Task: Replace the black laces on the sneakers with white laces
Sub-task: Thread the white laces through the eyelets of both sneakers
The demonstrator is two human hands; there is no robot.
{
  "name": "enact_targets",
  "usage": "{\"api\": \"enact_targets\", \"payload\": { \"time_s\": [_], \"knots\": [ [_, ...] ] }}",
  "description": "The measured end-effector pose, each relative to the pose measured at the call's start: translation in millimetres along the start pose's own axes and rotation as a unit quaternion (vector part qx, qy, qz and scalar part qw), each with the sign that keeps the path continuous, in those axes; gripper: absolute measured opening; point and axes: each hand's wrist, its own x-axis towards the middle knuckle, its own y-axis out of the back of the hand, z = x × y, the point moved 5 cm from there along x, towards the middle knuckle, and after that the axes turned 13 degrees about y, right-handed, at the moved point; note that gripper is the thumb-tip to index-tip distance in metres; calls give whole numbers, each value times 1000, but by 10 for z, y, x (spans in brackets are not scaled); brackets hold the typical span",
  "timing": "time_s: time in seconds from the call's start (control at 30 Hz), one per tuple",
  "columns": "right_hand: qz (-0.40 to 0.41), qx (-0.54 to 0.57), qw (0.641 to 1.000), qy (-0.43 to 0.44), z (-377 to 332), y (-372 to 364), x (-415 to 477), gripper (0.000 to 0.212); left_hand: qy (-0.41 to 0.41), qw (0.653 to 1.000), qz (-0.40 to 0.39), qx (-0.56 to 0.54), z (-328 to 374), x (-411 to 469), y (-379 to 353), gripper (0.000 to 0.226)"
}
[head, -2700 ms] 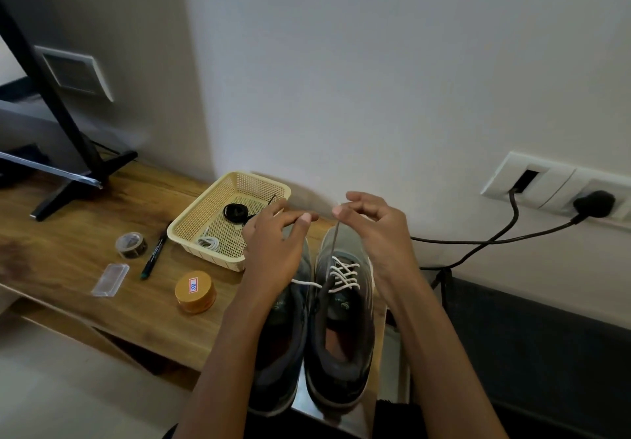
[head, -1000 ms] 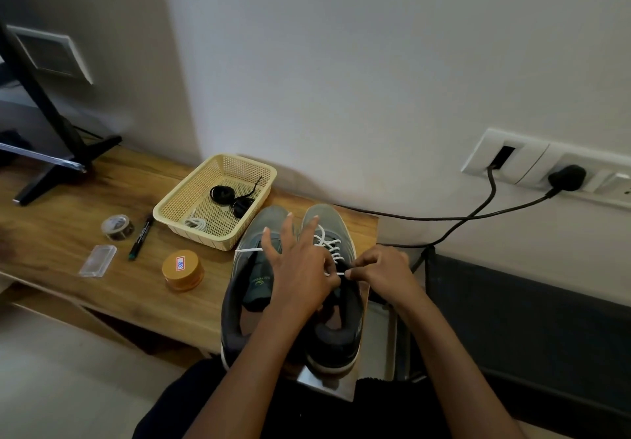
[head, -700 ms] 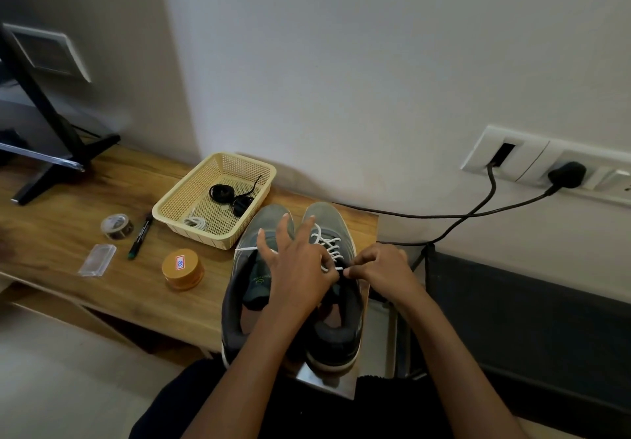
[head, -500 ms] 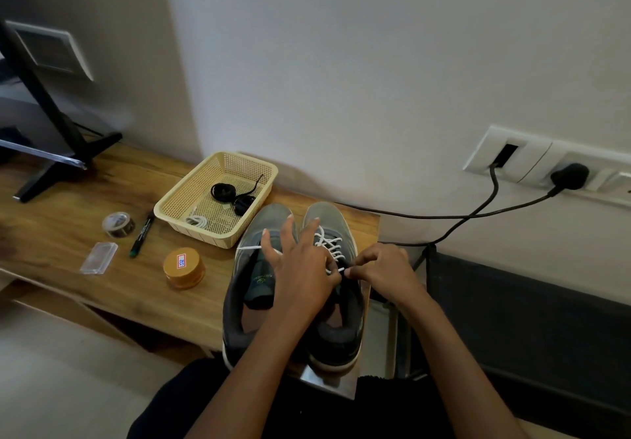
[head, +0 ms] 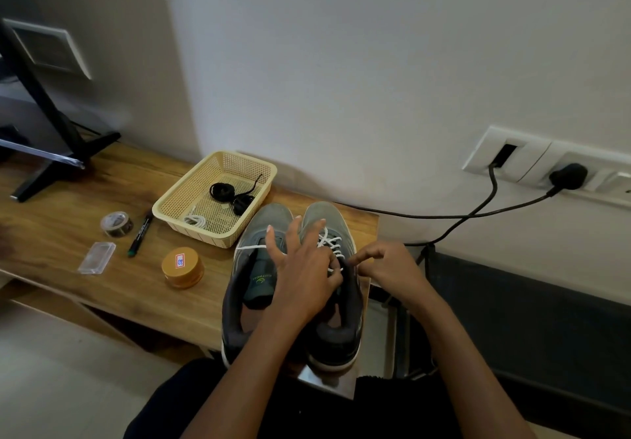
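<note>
Two grey sneakers stand side by side at the right end of the wooden table, the left sneaker (head: 252, 278) and the right sneaker (head: 338, 332). A white lace (head: 329, 242) is criss-crossed through the right sneaker, and one strand of it trails across the left sneaker's tongue. My left hand (head: 304, 278) hovers over both shoes with three fingers spread, and its thumb and index finger pinch the lace at the upper eyelets. My right hand (head: 389, 267) pinches the lace end beside the right sneaker's collar. Coiled black laces (head: 225, 192) lie in the cream basket (head: 177, 206).
The basket also holds a small white lace bundle (head: 196, 221). A tape roll (head: 116, 224), marker (head: 140, 236), clear plastic box (head: 96, 257) and orange tin (head: 182, 267) lie left of the shoes. A black stand (head: 51, 151) stands at the far left. Black cables (head: 444, 214) run to wall sockets.
Both hands came down from holding the lace ends up above the toes to the upper eyelets of the right sneaker. Over the last second they barely moved.
</note>
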Motion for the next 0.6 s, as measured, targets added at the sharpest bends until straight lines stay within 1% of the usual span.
{"api": "enact_targets", "payload": {
  "time_s": [0.17, 0.3, 0.43, 0.6],
  "knots": [
    [-9, -15, 1000, 2, 13, -34, 28, 14, -2, 1000, 1, 16, -4, -9, -5, 13],
    [-6, 6, 1000, -16, 23, -52, 25, 16, 1, 1000, 10, 25, 22, -16, -9, 22],
    [0, 59, 998, -35, 35, -55, 9, 17, -3, 999, 14, 34, 32, -34, -25, 25],
    [1, 75, 996, -58, 67, -69, -5, 16, -7, 998, 19, 65, 64, -60, -44, 25]
  ]
}}
